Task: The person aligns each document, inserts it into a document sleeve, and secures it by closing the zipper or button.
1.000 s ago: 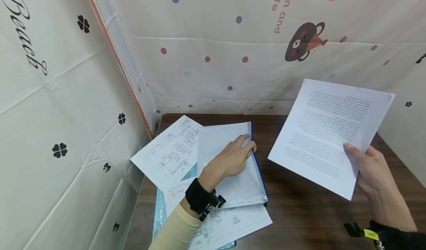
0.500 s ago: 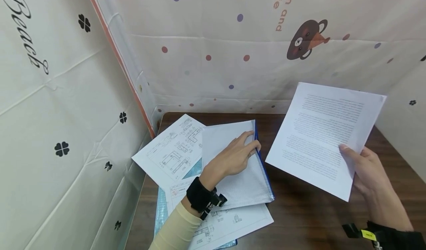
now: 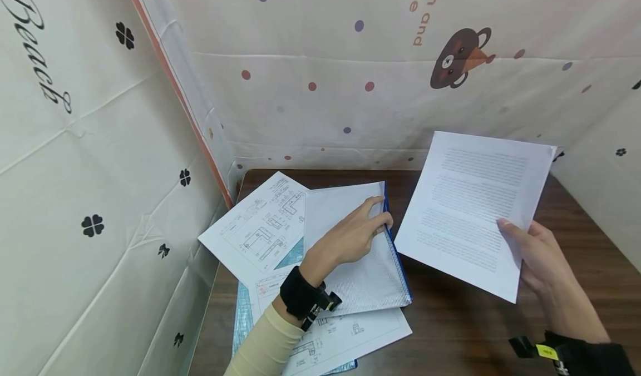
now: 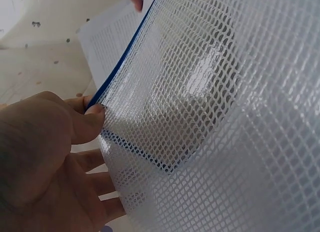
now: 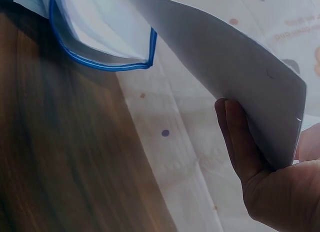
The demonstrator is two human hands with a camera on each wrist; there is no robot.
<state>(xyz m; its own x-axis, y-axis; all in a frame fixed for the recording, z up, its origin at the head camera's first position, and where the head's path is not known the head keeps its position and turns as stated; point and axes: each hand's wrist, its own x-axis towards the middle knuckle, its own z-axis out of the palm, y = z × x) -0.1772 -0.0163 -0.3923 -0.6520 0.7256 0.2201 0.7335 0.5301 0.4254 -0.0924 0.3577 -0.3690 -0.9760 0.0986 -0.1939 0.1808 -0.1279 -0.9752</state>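
The left hand [image 3: 350, 240] pinches the blue-edged rim of a mesh pouch [image 3: 365, 290] left of centre on the worktop [image 3: 450, 331], its mouth gaping toward the right. The right hand [image 3: 546, 259] grips printed paper [image 3: 466, 198] between thumb and fingers, raised just right of the pouch. Far left, a sheet of drawings [image 3: 265, 214] lies partly over a blue checked item [image 3: 242, 309]; another drawing [image 3: 360, 331] sits nearer, under the pouch

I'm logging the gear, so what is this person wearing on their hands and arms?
The left hand and right hand are bare. The left has a black strap with a small dark device, beside a pale yellow sleeve. The right has a black band with a dark block and yellow label; no sleeve shows there.
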